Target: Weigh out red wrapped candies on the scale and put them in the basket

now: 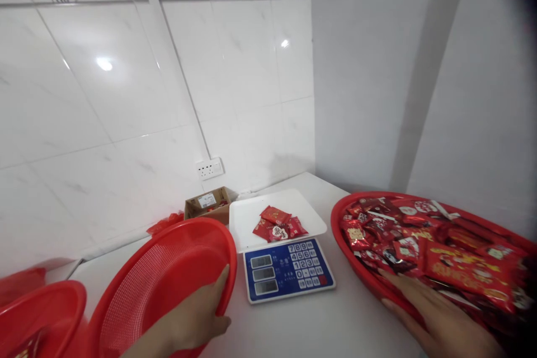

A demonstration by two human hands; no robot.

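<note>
My left hand [196, 313] grips the right rim of a red mesh basket [126, 285], which shows no packets inside. A big red basket [348, 240] full of red candy packets [465, 268] stands on the right. Over its near rim lies my right hand [440, 313], fingers stretched out and touching the rim and nearby packets. Between the baskets is a scale with a blue keypad panel [289, 271] and a white pan [247, 210]. Several red packets [277, 224] rest on that pan.
A small open cardboard box [207, 204] sits behind the scale by the tiled wall. Red plastic [165, 222] lies beside it. Another red basket [46, 307] stands at the far left. A socket [210, 168] is on the wall; a grey wall rises at the right.
</note>
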